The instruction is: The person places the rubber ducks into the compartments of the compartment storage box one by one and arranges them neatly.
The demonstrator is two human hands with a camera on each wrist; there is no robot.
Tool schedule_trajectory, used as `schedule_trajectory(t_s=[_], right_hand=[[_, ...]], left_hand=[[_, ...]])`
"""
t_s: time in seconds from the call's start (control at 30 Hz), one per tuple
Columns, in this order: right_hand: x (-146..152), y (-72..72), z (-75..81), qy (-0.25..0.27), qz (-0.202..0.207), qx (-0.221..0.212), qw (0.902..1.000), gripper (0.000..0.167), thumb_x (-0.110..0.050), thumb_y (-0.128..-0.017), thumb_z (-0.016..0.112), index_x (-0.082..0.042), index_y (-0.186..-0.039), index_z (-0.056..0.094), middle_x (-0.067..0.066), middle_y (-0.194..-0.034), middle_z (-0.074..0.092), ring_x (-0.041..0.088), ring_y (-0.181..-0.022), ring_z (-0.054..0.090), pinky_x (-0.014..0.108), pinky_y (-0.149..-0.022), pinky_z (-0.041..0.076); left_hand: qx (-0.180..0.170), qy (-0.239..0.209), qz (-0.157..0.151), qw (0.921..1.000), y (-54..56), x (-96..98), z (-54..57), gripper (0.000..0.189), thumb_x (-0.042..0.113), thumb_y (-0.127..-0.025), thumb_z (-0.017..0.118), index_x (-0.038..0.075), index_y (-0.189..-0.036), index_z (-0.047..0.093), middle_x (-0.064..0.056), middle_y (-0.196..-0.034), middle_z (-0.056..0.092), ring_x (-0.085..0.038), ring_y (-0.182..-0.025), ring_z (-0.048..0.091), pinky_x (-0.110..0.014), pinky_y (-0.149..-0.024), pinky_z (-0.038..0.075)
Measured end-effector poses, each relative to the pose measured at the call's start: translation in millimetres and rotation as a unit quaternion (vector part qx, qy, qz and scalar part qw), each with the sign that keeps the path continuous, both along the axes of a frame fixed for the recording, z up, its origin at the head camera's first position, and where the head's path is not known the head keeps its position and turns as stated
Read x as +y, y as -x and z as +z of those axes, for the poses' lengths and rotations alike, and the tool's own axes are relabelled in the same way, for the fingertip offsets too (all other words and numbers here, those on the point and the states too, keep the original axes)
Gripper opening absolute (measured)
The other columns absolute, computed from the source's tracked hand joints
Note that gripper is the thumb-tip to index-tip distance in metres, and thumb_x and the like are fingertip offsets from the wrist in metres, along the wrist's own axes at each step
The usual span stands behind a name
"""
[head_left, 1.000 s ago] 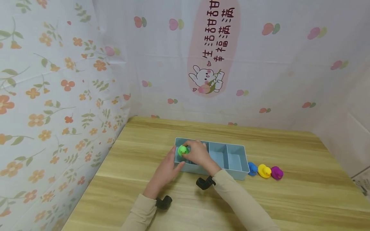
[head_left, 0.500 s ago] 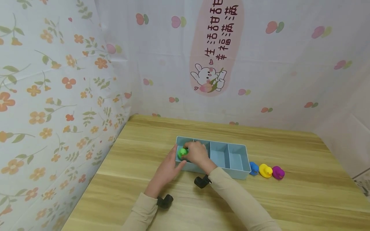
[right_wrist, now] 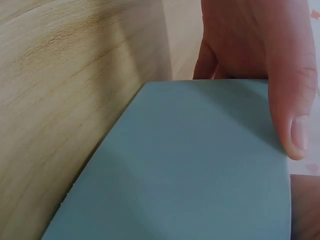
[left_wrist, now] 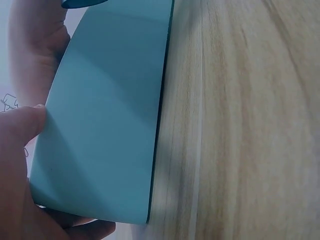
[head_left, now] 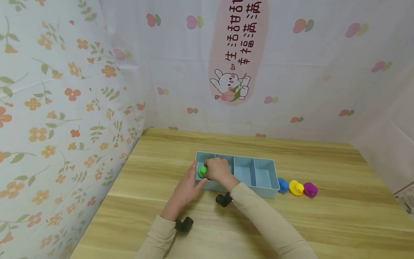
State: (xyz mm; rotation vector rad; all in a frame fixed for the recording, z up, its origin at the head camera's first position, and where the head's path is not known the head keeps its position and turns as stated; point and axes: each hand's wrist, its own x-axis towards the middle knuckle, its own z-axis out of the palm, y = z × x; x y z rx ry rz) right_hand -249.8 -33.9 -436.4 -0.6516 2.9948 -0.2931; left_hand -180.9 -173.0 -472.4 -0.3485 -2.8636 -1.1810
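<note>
While my left hand grips the left end of the light-blue divided box, thumb at its near rim, my right hand pinches the green rubber duck between thumb and fingers, inside the leftmost compartment. Just beside the box's right end, a blue duck, yellow duck and purple duck line up on the wood-grain table.

Left hand near right hand (curled)
</note>
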Motion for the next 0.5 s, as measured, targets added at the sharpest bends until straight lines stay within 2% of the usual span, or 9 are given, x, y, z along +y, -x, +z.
schedule_trajectory(t_s=[0.27,0.5], right_hand=[[8.2,-5.4,5.7,0.022,0.009,0.026,0.9994,0.046,-0.039,-0.073,0.081,-0.016,-0.112,0.071,0.0,-0.105,0.072,0.023,-0.094,0.063,0.038,-0.076,0.043],[16.1,-7.8,11.6,0.043,0.029,0.037,0.9979,0.043,-0.038,-0.075,0.08,-0.018,-0.112,0.072,-0.001,-0.109,0.072,0.025,-0.101,0.063,0.039,-0.076,0.043]], left_hand=[[0.001,0.006,-0.004,1.0,1.0,-0.5,-3.0,0.081,0.045,-0.098,0.048,0.003,-0.153,0.008,-0.019,-0.157,0.02,-0.034,-0.142,0.029,-0.05,-0.112,0.033],[0.001,0.01,-0.005,0.9999,0.7,-0.5,-1.7,0.08,0.043,-0.098,0.049,0.001,-0.153,0.008,-0.022,-0.156,0.02,-0.037,-0.141,0.029,-0.052,-0.11,0.034]])
